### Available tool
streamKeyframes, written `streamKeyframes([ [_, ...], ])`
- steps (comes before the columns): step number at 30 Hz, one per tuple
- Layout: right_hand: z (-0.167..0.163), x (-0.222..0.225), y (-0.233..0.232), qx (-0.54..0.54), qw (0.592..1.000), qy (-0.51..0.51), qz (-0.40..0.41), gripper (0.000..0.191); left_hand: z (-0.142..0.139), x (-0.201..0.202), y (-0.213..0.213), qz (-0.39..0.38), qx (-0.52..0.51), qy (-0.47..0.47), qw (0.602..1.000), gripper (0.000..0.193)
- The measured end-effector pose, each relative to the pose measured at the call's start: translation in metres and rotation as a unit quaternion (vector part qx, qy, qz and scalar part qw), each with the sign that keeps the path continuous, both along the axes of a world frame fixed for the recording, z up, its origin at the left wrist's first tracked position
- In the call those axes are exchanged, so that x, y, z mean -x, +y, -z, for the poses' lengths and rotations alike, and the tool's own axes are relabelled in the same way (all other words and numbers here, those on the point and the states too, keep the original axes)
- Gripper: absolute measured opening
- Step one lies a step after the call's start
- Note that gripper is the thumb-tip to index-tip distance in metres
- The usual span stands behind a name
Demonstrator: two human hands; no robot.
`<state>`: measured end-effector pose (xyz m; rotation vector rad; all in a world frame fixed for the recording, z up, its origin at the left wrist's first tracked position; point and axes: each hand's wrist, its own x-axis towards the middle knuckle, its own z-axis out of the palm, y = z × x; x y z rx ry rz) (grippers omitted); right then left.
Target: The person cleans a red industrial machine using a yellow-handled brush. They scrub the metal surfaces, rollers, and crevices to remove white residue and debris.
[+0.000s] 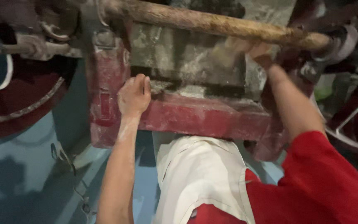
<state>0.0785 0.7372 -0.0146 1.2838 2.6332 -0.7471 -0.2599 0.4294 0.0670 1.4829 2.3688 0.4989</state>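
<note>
Your right hand (257, 50) is wrapped round the dusty wooden bar (212, 23) up far, probably for bracing, while your left hand (134, 96) is curled shut against the grey slab (187, 58) in the red frame (204, 118).

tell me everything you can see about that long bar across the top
The bar is a long round rod, tan-brown and coated with pale dust or dried crust, so its material is hard to tell. It runs nearly level across the top of the red machine frame, sloping slightly down to the right, where its end meets a dark fitting. The right hand grips it from below near that end. The left hand does not touch it.
</note>
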Motion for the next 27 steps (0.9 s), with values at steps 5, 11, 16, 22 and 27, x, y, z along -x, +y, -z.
streamKeyframes([
  [5,-0.003,-0.038,-0.001,-0.085,0.987,-0.118,0.071,0.029,0.000,-0.003,-0.004,0.007,-0.050,-0.005,0.999,0.019],
  [11,-0.032,-0.061,-0.120,-0.076,0.989,-0.123,0.035,0.026,-0.004,-0.005,-0.002,0.000,-0.040,0.003,0.999,0.018],
  [16,-0.016,-0.018,-0.056,-0.080,0.964,-0.122,0.222,0.032,-0.006,-0.005,-0.004,-0.004,-0.056,-0.007,0.998,0.018],
  [22,-0.015,0.033,0.036,-0.131,0.952,-0.117,0.249,0.030,-0.004,-0.002,-0.003,0.011,-0.052,0.006,0.999,0.019],
  [27,-0.031,0.016,-0.002,-0.065,0.970,-0.192,0.135,0.030,-0.006,-0.002,0.000,0.003,-0.062,0.000,0.998,0.019],
])
